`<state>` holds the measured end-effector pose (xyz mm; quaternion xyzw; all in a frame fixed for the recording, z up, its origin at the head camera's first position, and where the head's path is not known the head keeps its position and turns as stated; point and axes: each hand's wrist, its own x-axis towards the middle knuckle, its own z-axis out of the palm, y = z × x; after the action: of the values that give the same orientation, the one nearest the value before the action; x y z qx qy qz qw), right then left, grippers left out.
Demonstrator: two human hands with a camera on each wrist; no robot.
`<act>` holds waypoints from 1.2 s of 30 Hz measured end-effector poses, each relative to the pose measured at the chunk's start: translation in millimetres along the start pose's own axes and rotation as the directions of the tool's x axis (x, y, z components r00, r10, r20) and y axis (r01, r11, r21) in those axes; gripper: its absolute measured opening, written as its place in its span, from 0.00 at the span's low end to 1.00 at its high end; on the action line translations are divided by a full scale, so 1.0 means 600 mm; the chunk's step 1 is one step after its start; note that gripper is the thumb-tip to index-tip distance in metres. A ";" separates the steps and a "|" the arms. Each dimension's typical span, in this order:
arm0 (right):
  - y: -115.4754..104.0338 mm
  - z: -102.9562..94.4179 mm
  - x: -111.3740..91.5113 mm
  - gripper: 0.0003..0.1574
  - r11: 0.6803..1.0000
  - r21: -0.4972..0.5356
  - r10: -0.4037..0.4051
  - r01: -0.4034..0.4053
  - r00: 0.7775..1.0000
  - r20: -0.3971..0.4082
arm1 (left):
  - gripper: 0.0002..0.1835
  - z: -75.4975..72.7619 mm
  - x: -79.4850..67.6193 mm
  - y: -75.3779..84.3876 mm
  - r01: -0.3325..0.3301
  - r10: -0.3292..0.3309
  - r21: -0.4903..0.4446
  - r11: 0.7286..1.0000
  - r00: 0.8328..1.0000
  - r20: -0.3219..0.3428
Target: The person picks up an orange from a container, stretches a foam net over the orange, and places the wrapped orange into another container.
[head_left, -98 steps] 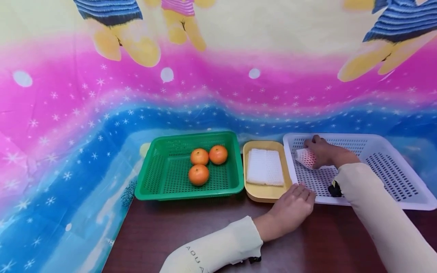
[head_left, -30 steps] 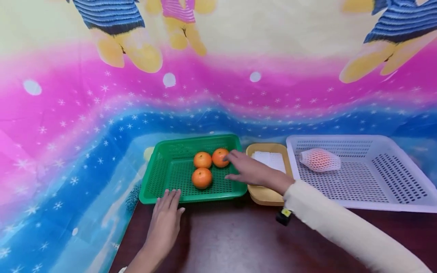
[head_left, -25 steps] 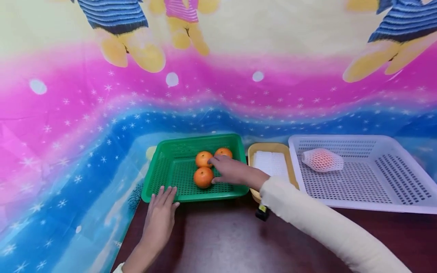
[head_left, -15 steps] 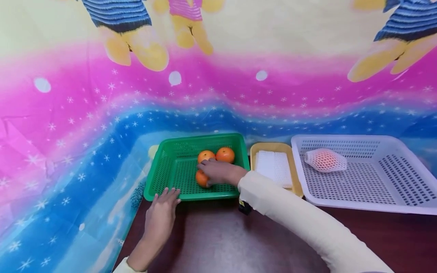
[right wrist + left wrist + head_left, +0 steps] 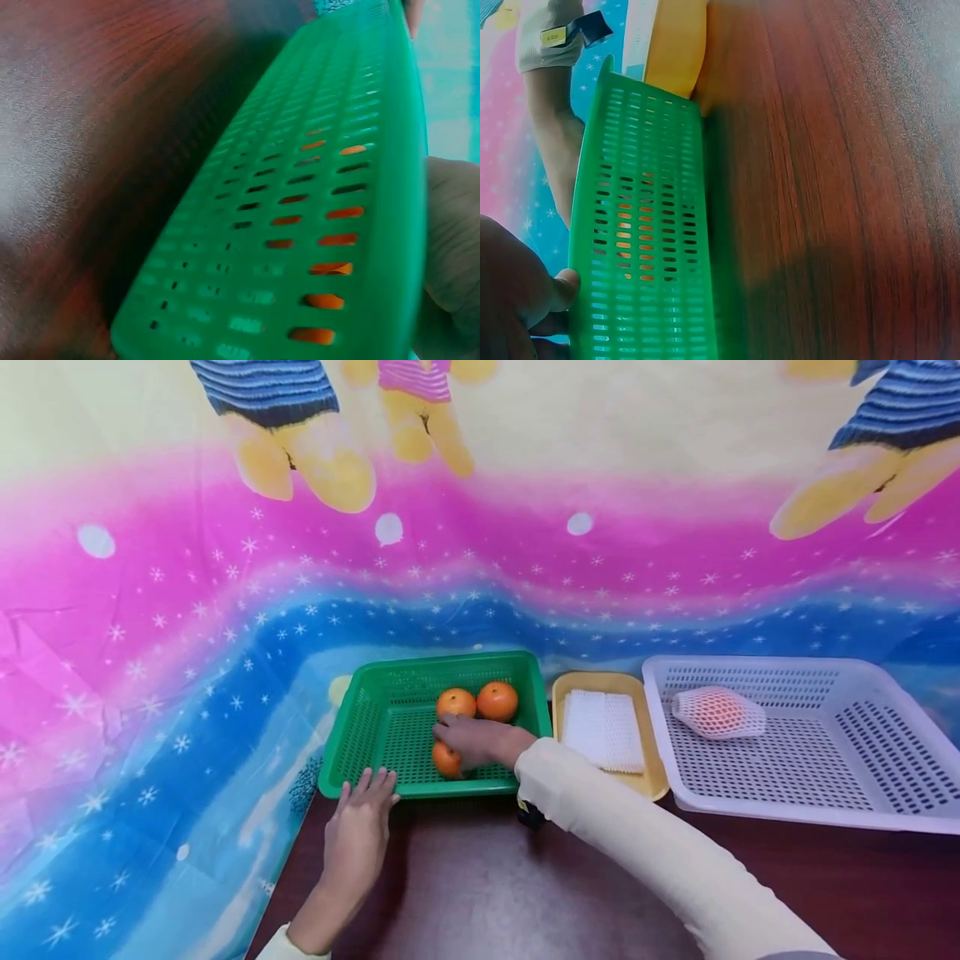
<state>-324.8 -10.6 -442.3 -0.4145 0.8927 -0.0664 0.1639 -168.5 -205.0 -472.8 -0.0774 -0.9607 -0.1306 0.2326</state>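
In the head view, my right hand (image 5: 476, 741) reaches into the green basket (image 5: 360, 787) and grips the front orange (image 5: 446, 762), with fingers over its top and thumb at its near side. Two more oranges lie just behind it, a left orange (image 5: 456, 702) and a right orange (image 5: 497, 702). My left hand (image 5: 358, 835) rests with extended fingers on the basket's front rim, near its left corner. The left wrist view has its thumb (image 5: 566, 286) against the rim. In the right wrist view the basket wall hides the fingers; orange peel shows through its slots.
Right of the green basket, a yellow tray (image 5: 654, 781) bears a stack of white foam net sleeves (image 5: 603, 731). Beside it stands a white basket (image 5: 795, 810) with a net-wrapped fruit (image 5: 720, 712) inside. A patterned cloth (image 5: 480, 552) hangs behind the brown table (image 5: 600, 877).
My right hand has let go of the netted fruit in the white basket, moved left and taken hold of the front orange. My left hand has moved left to the green basket's rim.
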 end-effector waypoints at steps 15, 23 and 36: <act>-0.020 0.019 0.013 0.34 0.993 -0.037 -0.113 0.111 0.993 -0.039 | 0.21 0.003 -0.004 -0.001 0.019 -0.019 -0.001 1.000 1.000 -0.021; 0.011 0.007 -0.007 0.43 0.982 0.141 -0.097 0.127 0.975 -0.199 | 0.21 0.007 -0.003 -0.001 -0.007 0.005 -0.032 0.999 0.998 -0.058; 0.063 -0.047 -0.122 0.51 0.803 0.573 0.104 0.163 0.909 -0.404 | 0.21 0.007 -0.006 -0.003 -0.003 0.002 -0.020 1.000 0.999 -0.037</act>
<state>-317.8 69.3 -408.5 -0.3323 0.8336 -0.4319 0.0902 -167.5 -205.9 -478.2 -0.0784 -0.9548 -0.1412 0.2495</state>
